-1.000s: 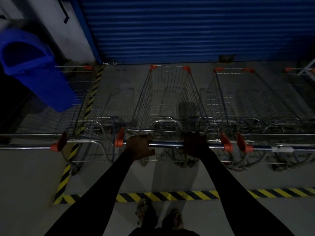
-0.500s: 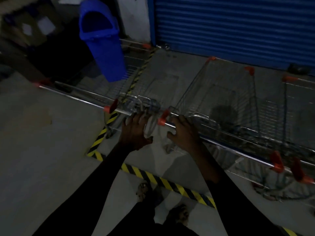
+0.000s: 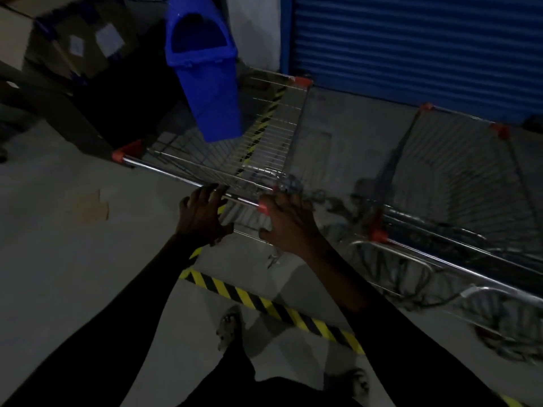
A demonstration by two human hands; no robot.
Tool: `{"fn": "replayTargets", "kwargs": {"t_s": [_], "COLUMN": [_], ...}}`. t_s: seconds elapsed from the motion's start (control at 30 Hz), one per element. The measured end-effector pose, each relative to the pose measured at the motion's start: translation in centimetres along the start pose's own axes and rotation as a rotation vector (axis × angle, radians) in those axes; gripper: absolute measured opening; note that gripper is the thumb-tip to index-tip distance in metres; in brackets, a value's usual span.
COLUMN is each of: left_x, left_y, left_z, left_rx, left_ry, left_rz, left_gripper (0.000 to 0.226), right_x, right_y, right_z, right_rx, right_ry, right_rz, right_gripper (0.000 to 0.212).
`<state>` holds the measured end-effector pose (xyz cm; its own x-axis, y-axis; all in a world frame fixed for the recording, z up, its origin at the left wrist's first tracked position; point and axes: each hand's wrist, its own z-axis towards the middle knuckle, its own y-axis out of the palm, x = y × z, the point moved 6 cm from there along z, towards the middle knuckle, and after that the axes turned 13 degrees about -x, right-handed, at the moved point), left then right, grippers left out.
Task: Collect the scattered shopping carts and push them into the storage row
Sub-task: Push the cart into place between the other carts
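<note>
Concrete floor (image 3: pixel 73 259), blue shutter (image 3: pixel 411 45).

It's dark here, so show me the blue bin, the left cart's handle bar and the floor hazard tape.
blue bin (image 3: pixel 216 92), head view, front wall.
handle bar (image 3: pixel 176 173), head view, bare chrome stretch.
hazard tape (image 3: pixel 264 306), head view, striped middle.

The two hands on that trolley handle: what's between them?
In the head view, only a short bare stretch of chrome handle bar separates left hand from right hand.

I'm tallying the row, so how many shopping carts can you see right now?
2 clearly. The left cart is under both hands by the blue bin; the right cart faces the shutter. More may sit beyond the right edge.
</note>
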<state>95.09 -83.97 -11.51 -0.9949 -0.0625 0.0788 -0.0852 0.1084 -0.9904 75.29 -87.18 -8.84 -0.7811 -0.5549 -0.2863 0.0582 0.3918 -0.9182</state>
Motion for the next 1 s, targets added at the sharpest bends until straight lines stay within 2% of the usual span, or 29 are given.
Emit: {"fn": "replayTargets", "kwargs": {"t_s": [0.07,0.17,0.4,0.53,0.67,0.7,0.77,0.87,0.97,1.0], "left_x": [-3.9,-10.1,-20.8,-21.5,-21.0,-21.0,-21.1,-20.3,-17.9,-17.1], "left_y": [-0.3,-1.0,-0.4,0.3,0.7,1.1,1.6,1.6,0.3,-0.2], "left_z": [1.7,4.4,11.0,13.1,14.2,14.4,14.8,15.2,15.8,16.0], "left_rx": [-0.006,-0.049,-0.268,-0.411,-0.414,-0.400,-0.363,-0.342,-0.284,-0.325], "left_ry": [0.050,0.058,0.121,0.190,0.261,0.284,0.292,0.293,0.327,0.310], "left_rz": [0.056,0.056,0.150,0.221,0.350,0.368,0.356,0.360,0.297,0.285], "left_gripper": [0.095,0.093,0.083,0.050,0.032,0.034,0.041,0.034,0.039,0.039], "right_x": [-2.2,-4.8,-7.1,-7.1,-6.9,-6.8,-6.8,-6.1,-4.2,-3.4], "right_y": [0.6,1.1,3.3,4.5,5.2,5.0,3.9,4.5,4.6,4.4], "right_z": [3.9,8.5,16.1,18.3,19.5,19.6,19.6,19.1,18.8,18.9], "right_rx": [-0.037,-0.066,-0.174,-0.220,-0.265,-0.247,-0.066,0.067,0.050,0.035], "right_ry": [0.052,0.094,0.194,0.254,0.298,0.326,0.368,0.320,0.349,0.380], "right_rz": [0.080,0.061,0.148,0.150,0.094,0.076,-0.047,-0.077,-0.072,-0.056], "right_gripper": [0.082,0.081,0.076,0.074,0.050,0.042,0.023,0.019,0.014,0.017]}}
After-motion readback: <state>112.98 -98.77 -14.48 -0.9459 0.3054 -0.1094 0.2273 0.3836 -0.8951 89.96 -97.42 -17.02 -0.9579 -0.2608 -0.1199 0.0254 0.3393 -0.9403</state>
